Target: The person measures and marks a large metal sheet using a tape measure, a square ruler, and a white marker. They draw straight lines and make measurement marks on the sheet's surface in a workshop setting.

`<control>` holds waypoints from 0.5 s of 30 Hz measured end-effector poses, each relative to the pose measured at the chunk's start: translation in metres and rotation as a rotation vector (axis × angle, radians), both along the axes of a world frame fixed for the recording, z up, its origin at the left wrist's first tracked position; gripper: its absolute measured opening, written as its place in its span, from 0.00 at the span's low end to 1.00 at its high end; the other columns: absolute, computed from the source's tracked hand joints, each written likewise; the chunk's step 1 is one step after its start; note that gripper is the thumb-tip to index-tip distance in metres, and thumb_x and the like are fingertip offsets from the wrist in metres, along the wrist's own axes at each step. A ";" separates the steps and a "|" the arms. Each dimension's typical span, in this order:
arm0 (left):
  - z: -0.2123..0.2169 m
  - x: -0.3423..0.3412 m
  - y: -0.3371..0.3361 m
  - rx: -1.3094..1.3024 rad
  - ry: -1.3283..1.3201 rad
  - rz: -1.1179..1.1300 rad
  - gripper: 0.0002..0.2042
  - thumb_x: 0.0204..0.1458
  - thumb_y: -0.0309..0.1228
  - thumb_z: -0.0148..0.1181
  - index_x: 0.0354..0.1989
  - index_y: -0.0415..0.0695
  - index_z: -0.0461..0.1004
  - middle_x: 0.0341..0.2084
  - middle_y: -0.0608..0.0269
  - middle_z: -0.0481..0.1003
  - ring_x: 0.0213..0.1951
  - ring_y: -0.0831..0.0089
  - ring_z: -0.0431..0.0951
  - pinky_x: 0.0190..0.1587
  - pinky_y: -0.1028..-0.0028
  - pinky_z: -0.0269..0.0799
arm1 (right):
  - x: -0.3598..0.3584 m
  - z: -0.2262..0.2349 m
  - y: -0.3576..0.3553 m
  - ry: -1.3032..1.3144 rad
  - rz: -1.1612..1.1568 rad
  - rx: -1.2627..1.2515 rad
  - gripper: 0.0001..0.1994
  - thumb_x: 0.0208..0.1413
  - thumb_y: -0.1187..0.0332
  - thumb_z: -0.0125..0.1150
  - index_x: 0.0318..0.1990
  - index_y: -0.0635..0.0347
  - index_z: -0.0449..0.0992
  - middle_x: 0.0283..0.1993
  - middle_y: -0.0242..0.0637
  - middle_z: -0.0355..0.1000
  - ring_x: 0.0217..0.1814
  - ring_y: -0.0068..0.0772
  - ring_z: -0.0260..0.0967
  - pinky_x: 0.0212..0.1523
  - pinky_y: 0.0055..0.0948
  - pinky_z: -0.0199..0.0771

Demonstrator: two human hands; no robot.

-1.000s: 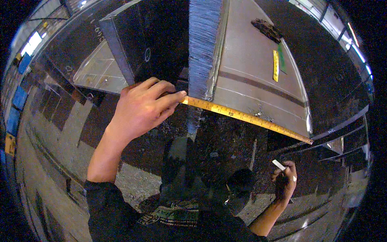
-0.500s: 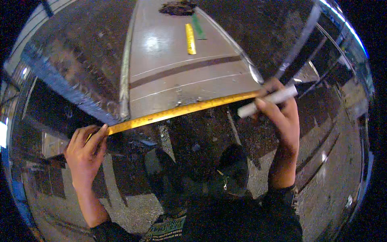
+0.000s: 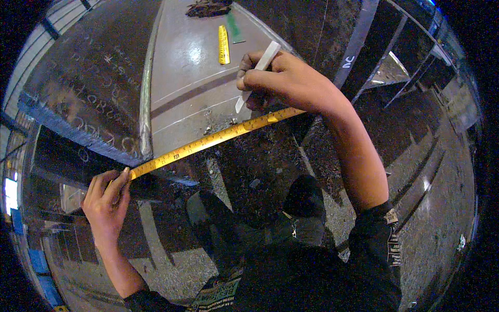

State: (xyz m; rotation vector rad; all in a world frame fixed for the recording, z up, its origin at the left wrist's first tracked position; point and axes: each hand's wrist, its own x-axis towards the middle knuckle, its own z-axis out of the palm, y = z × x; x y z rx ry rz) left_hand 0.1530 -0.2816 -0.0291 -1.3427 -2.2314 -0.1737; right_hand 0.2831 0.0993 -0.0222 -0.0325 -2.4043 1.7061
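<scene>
A yellow tape measure stretches along the near edge of a grey metal plate. My left hand pinches its left end just beyond the plate's corner. Over the plate, my right hand is closed round a white stick of chalk. The chalk's lower tip points down close to the tape, near the middle of the plate's front; whether it touches the metal cannot be made out. My right wrist hides where the tape runs on the right. Thin white lines cross the plate on both sides of a darker band.
Farther up the plate lie a short yellow ruled strip, a green strip and a dark crumpled bundle. Raised rims border the plate, with dark metal panels beside it. At left runs a bluish beam edge with chalk writing above.
My right hand has left the tape's right end and moved left over the plate, turning the chalk steeper, tip down. The left hand still pinches the tape.
</scene>
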 end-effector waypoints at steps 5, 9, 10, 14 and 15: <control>-0.004 -0.004 -0.005 -0.004 -0.039 0.012 0.18 0.46 0.24 0.67 0.48 0.51 0.82 0.39 0.57 0.79 0.40 0.59 0.79 0.43 0.65 0.76 | -0.014 -0.002 0.004 -0.054 -0.026 0.145 0.14 0.59 0.60 0.60 0.37 0.64 0.75 0.30 0.32 0.73 0.31 0.23 0.73 0.32 0.26 0.74; -0.007 -0.003 0.000 0.020 0.018 -0.016 0.14 0.46 0.22 0.68 0.44 0.46 0.82 0.37 0.60 0.79 0.37 0.62 0.79 0.38 0.67 0.75 | -0.031 -0.005 0.006 -0.168 -0.039 0.334 0.15 0.57 0.58 0.60 0.36 0.64 0.76 0.29 0.32 0.73 0.30 0.23 0.72 0.29 0.27 0.75; -0.010 -0.004 -0.001 0.022 0.011 -0.013 0.14 0.46 0.22 0.68 0.44 0.47 0.82 0.37 0.60 0.79 0.37 0.62 0.79 0.38 0.67 0.75 | -0.033 -0.005 0.005 -0.145 -0.025 0.334 0.15 0.56 0.58 0.60 0.36 0.64 0.76 0.29 0.32 0.73 0.30 0.24 0.72 0.30 0.27 0.75; -0.009 -0.005 -0.001 0.025 0.008 -0.019 0.15 0.46 0.22 0.68 0.44 0.47 0.82 0.37 0.60 0.79 0.37 0.62 0.79 0.38 0.66 0.75 | -0.036 -0.001 0.002 -0.093 0.013 0.323 0.16 0.56 0.57 0.59 0.37 0.64 0.76 0.29 0.33 0.73 0.29 0.25 0.73 0.30 0.28 0.76; -0.009 -0.005 0.000 0.027 0.012 -0.025 0.15 0.46 0.22 0.68 0.44 0.47 0.82 0.37 0.60 0.79 0.37 0.62 0.79 0.38 0.66 0.75 | -0.035 0.000 0.002 -0.090 0.016 0.320 0.16 0.57 0.57 0.59 0.37 0.64 0.76 0.29 0.33 0.73 0.29 0.25 0.73 0.30 0.28 0.76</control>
